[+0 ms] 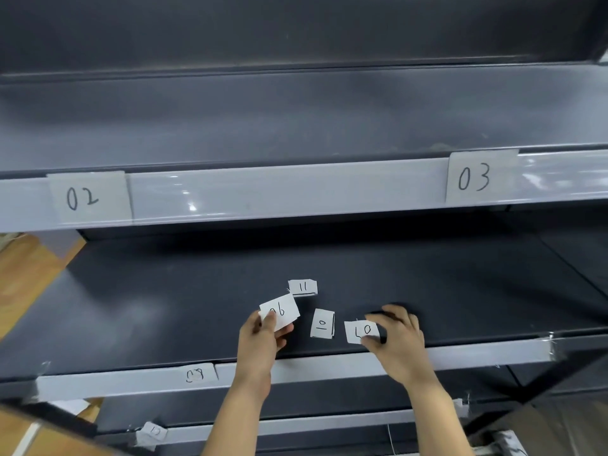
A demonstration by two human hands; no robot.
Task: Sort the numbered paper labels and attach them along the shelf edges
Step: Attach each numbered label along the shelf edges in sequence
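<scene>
Left hand (260, 337) pinches label 06 (283, 307) | right hand (399, 340) pinches label 07 (359, 330)

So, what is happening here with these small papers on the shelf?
A person is sorting numbered paper labels on the middle shelf. The left hand holds the 06 label, and the right hand pinches the 07 label, which lies upside down to the camera. The 11 label and the 10 label lie loose nearby. On the upper shelf edge, the 02 label and the 03 label are already attached. A blurred label sits on the edge below.
</scene>
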